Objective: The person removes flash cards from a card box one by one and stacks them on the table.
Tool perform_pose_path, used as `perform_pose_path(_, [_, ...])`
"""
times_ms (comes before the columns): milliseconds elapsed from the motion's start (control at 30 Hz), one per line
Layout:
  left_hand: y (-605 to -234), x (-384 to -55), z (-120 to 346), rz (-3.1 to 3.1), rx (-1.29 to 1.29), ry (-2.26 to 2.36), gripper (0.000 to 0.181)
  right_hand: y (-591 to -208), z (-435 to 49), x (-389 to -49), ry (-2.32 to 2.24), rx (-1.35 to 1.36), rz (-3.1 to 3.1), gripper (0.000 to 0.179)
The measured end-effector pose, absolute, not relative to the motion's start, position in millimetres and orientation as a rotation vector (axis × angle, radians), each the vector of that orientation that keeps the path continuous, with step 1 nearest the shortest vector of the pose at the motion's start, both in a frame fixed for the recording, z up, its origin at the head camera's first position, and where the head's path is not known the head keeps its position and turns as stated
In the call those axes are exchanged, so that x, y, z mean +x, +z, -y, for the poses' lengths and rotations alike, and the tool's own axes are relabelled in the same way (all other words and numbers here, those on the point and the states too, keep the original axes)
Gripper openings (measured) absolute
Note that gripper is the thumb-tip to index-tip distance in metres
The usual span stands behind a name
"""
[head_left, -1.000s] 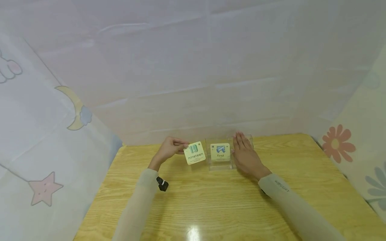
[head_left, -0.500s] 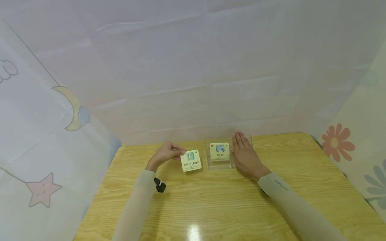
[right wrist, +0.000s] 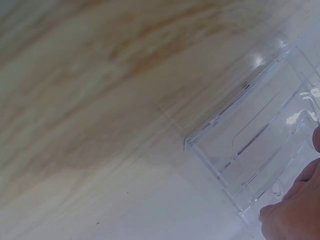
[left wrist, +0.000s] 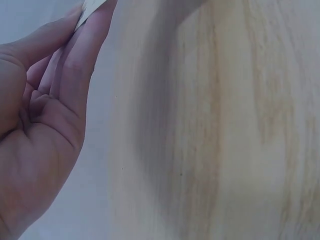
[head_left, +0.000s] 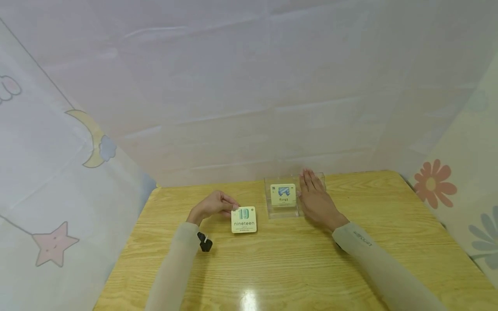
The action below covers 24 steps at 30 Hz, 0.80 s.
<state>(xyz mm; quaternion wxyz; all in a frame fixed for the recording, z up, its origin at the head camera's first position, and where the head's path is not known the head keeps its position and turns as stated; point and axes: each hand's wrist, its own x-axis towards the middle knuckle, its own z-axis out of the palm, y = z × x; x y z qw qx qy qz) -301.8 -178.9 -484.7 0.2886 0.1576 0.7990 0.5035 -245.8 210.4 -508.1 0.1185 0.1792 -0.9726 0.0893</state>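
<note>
Between thumb and fingers my left hand (head_left: 214,205) pinches a square flash card (head_left: 244,220) by its upper left corner. The card reads "nineteen" under a green 19 and faces up above the table. In the left wrist view just a corner of that card (left wrist: 90,10) shows at the fingertips. A clear plastic box (head_left: 283,214) stands near the table's back edge, with a card marked "first" (head_left: 283,195) in its left part. My right hand (head_left: 319,203) rests with straight fingers on the box's right part, hiding much of it. The right wrist view shows the box's clear ridged wall (right wrist: 250,137).
Both hands work over a wood-grain table (head_left: 249,263). Behind it hangs a pale cloth backdrop (head_left: 249,108), close to the box. Printed cloth walls flank the table on both sides. A small black device (head_left: 204,242) sits at the left wrist.
My left hand has carried the "nineteen" card down and left, away from the box, and the card has turned from tilted to nearly straight. My right hand stays on the box.
</note>
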Motion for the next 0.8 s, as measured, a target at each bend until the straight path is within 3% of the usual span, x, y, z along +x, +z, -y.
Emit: perform_pose_path(800, [-506.2,-293.3,183.6,-2.126,0.427,1.321,0.021,-511.6,-211.9,-249.5,0.235,0.534,2.862,0.065])
